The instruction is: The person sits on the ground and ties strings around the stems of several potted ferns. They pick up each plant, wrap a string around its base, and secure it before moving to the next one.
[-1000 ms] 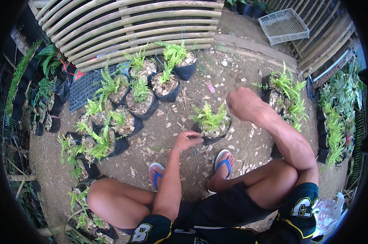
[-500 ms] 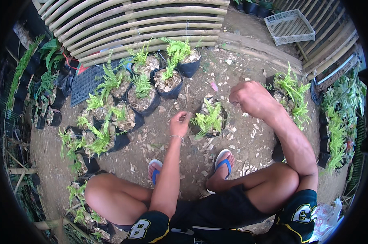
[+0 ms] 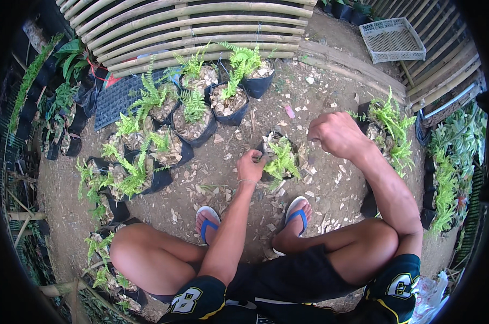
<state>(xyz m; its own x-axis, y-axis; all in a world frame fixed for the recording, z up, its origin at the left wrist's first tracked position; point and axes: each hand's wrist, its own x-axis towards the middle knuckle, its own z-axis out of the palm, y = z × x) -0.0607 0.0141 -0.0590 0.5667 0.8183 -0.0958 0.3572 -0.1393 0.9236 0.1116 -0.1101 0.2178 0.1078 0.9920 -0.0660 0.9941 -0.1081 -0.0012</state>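
Observation:
A small fern (image 3: 281, 160) with light green fronds grows in a black plastic grow bag (image 3: 266, 141) standing on the ground ahead of my feet. My left hand (image 3: 251, 165) is at the left side of this bag, fingers curled together beside the fronds. A dark spot shows between thumb and fingers, too small to name. To the right of the fern and apart from it, my right hand (image 3: 333, 131) hangs above the soil with its fingers folded in. Whatever it may hold is hidden by the back of the hand.
Several potted ferns (image 3: 193, 116) crowd the left, beside a dark grey tray (image 3: 115, 102). More ferns (image 3: 389, 125) stand at right. A bamboo slat fence (image 3: 201, 29) closes off the back, and a white crate (image 3: 393, 40) lies far right. Wood chips litter the ground.
My left hand has moved right, up to the side of the fern's bag. My right hand stays closed at nearly the same place. The whole view has shifted slightly.

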